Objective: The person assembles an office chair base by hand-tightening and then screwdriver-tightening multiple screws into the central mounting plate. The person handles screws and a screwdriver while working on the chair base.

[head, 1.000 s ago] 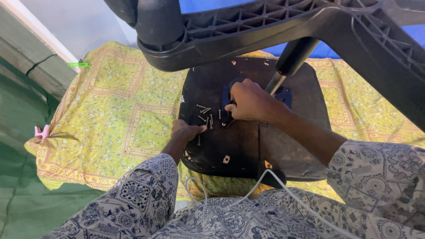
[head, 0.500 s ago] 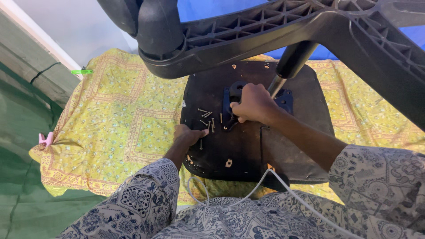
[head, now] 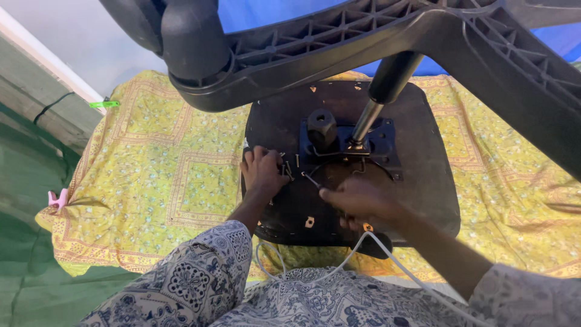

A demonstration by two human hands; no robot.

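Two hands work on the upturned chair seat (head: 417, 181): left hand (head: 261, 172) rests open on loose screws (head: 290, 166) at nine o'clock, right hand (head: 360, 200) pinches one screw (head: 311, 180); hold it straight.

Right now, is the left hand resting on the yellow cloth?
No, the left hand rests on the dark chair seat underside, beside loose screws.
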